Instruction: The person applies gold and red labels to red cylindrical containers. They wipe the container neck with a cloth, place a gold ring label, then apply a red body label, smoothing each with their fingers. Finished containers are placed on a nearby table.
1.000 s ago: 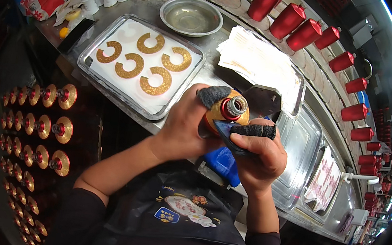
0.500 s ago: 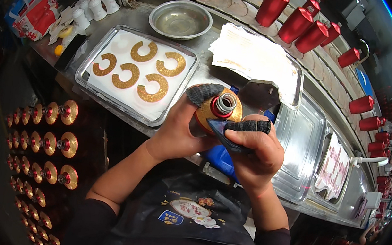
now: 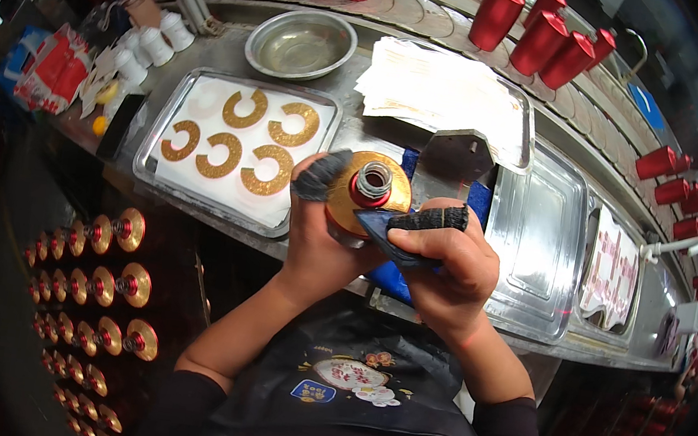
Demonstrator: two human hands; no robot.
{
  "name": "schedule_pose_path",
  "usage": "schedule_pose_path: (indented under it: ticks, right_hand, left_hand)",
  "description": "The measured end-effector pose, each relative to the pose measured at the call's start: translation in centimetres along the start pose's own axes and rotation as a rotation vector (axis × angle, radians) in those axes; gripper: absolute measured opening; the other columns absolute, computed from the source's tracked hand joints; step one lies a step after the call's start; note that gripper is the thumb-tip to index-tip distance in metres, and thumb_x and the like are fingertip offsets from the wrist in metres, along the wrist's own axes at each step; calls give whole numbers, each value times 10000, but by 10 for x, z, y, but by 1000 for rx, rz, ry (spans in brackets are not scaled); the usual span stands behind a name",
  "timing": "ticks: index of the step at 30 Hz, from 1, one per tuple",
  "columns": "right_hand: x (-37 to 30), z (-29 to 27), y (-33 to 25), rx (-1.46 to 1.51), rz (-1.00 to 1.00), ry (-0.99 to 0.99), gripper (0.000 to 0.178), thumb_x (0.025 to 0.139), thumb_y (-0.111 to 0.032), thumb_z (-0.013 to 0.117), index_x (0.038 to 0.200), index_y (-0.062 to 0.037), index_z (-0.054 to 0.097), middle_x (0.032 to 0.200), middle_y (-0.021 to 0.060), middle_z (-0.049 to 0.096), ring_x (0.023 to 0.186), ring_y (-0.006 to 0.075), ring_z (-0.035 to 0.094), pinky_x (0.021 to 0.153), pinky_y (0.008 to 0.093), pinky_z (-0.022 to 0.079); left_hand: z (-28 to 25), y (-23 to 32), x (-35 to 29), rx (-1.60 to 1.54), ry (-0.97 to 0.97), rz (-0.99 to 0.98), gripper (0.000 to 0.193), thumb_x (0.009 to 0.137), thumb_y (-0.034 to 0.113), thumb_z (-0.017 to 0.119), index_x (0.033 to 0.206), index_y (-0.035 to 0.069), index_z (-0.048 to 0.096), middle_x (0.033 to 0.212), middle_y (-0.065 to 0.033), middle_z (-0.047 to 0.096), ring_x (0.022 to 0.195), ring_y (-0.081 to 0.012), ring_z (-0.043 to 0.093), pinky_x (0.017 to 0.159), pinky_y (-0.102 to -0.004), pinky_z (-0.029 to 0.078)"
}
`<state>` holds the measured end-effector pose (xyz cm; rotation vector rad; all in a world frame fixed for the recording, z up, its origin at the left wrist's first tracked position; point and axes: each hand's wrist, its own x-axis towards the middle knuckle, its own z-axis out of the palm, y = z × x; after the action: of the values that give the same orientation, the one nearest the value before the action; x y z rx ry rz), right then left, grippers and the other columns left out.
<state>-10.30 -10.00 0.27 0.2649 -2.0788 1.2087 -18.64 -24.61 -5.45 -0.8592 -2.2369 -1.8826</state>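
Note:
My left hand (image 3: 312, 231) is closed around a red bottle with a gold shoulder (image 3: 373, 188), its threaded neck uncapped and facing up. A black cover sits on the left thumb, which rests at the gold shoulder's edge. In my right hand (image 3: 456, 270) is a dark triangular scraper (image 3: 382, 231), its pointed corner against the gold shoulder just below the neck. One right finger or thumb wears a black knitted cover. The bottle's body is mostly hidden beneath its shoulder and my hands.
A tray (image 3: 145, 160) holds several gold C-shaped pieces (image 3: 219, 155) on white paper. Behind stand a metal bowl (image 3: 251, 53), a paper stack (image 3: 434, 89) and red bottles (image 3: 538, 42) on a conveyor. Another tray (image 3: 533, 241) lies right; gold-shouldered bottles (image 3: 132, 283) fill the lower left.
My hands, the bottle and the scraper have shifted a little to the left. The view itself has moved slightly too. Both holds stay the same, with the scraper still at the gold shoulder.

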Motion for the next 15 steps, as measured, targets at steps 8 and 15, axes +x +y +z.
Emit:
schedule_pose_path:
  ticks: [8, 15]
  right_hand:
    - [-3, 17, -8, -176, -304, -54, 320, 650, 39, 759, 956, -54, 752, 844, 73, 629, 795, 270, 639, 688, 360, 519]
    - [-11, 7, 3, -132, -245, 54, 298, 671, 20, 729, 961, -50, 729, 848, 55, 616, 761, 261, 607, 656, 347, 493]
  left_hand:
    - [8, -2, -11, -45, 48, -217, 757, 668, 186, 916, 1295, 30, 521, 1230, -151, 529, 1157, -309, 555, 992, -422, 461]
    - [16, -11, -8, -186, 208, -93, 798, 599, 219, 970, 1258, 51, 552, 1217, -137, 494, 1104, -298, 551, 943, -411, 469]
